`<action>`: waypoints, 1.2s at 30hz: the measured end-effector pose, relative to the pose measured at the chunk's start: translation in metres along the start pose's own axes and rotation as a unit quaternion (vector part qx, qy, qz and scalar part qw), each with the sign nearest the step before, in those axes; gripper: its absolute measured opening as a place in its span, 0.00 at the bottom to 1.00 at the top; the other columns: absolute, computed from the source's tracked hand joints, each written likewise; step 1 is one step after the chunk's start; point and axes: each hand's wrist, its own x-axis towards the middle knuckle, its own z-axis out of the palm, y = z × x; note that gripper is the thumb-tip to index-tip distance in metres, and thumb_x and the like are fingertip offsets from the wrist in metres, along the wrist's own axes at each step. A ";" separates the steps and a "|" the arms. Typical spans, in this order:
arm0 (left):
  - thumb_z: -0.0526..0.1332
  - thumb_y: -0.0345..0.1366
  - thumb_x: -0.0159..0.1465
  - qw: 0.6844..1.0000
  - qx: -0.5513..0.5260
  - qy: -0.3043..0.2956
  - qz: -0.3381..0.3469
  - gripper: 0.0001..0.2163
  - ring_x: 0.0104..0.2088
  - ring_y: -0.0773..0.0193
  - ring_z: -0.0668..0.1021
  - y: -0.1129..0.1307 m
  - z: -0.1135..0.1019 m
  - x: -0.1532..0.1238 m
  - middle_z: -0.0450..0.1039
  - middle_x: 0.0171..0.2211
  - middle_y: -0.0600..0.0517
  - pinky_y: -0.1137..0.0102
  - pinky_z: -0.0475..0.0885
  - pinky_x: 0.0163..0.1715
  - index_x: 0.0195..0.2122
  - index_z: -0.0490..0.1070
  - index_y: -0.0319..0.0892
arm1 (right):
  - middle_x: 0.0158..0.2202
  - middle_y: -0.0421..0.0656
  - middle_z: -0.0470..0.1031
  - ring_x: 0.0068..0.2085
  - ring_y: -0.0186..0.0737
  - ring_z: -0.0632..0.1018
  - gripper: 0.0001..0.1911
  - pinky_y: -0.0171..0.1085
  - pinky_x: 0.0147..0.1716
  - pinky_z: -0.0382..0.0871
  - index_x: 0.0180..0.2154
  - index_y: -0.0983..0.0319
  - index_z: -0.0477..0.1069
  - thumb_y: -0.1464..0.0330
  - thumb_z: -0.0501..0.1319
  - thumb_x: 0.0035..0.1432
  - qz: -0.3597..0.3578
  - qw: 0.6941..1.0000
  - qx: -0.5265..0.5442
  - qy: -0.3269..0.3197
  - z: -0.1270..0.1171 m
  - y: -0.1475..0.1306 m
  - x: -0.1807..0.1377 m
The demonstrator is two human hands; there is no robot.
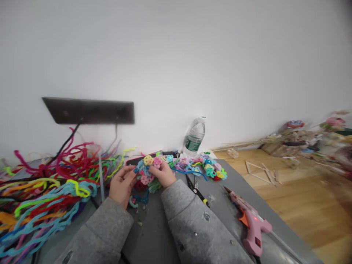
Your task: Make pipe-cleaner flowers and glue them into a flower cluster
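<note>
My left hand (121, 184) and my right hand (164, 173) meet over a grey table (154, 234), both in grey sleeves. Together they grip a small cluster of pipe-cleaner flowers (147, 169) in yellow, pink and blue. The fingers of both hands are curled round it. More finished pipe-cleaner flowers (198, 165) lie in a row just right of my right hand.
A big heap of loose coloured pipe cleaners (46, 190) covers the left side. Black scissors (195, 190) and a pink glue gun (251, 223) lie to the right. A water bottle (194, 137) stands by the white wall. Sticks and craft pieces litter the wooden floor (302, 198).
</note>
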 end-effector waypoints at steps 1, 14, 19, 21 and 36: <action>0.74 0.37 0.34 1.000 0.000 0.000 0.000 0.18 0.22 0.69 0.76 0.000 0.000 0.000 0.76 0.21 0.53 0.78 0.71 0.22 0.26 0.74 0.38 | 0.33 0.42 0.79 0.36 0.41 0.78 0.14 0.42 0.41 0.71 0.33 0.62 0.73 0.65 0.67 0.41 0.000 1.000 0.000 -0.001 0.000 0.000 0.000; 0.74 0.36 0.34 1.000 -0.001 -0.004 0.002 0.17 0.23 0.69 0.76 0.000 0.000 0.000 0.76 0.21 0.53 0.78 0.71 0.22 0.25 0.74 0.38 | 0.34 0.42 0.78 0.36 0.40 0.77 0.12 0.41 0.41 0.71 0.34 0.62 0.72 0.66 0.65 0.43 -0.004 1.000 -0.002 -0.012 -0.003 0.003 0.001; 0.74 0.36 0.34 1.000 -0.005 -0.005 -0.002 0.17 0.23 0.68 0.76 0.000 0.000 0.000 0.76 0.21 0.53 0.78 0.71 0.22 0.25 0.74 0.38 | 0.34 0.42 0.78 0.36 0.39 0.77 0.13 0.41 0.41 0.70 0.34 0.61 0.72 0.66 0.66 0.43 0.001 1.000 -0.003 -0.007 -0.003 0.004 0.000; 0.74 0.36 0.33 1.000 -0.006 -0.002 -0.001 0.17 0.23 0.69 0.76 0.000 0.000 0.000 0.76 0.21 0.53 0.78 0.71 0.22 0.25 0.74 0.38 | 0.34 0.42 0.78 0.35 0.39 0.77 0.13 0.41 0.41 0.70 0.34 0.61 0.72 0.66 0.66 0.43 0.002 1.000 -0.001 -0.003 -0.003 0.004 0.000; 0.75 0.38 0.33 1.000 -0.006 -0.010 -0.001 0.19 0.22 0.70 0.76 -0.001 -0.002 0.002 0.76 0.20 0.53 0.79 0.72 0.21 0.25 0.73 0.38 | 0.33 0.41 0.78 0.34 0.38 0.77 0.12 0.39 0.39 0.70 0.34 0.62 0.73 0.67 0.65 0.44 -0.004 1.000 0.000 -0.006 -0.003 0.005 0.001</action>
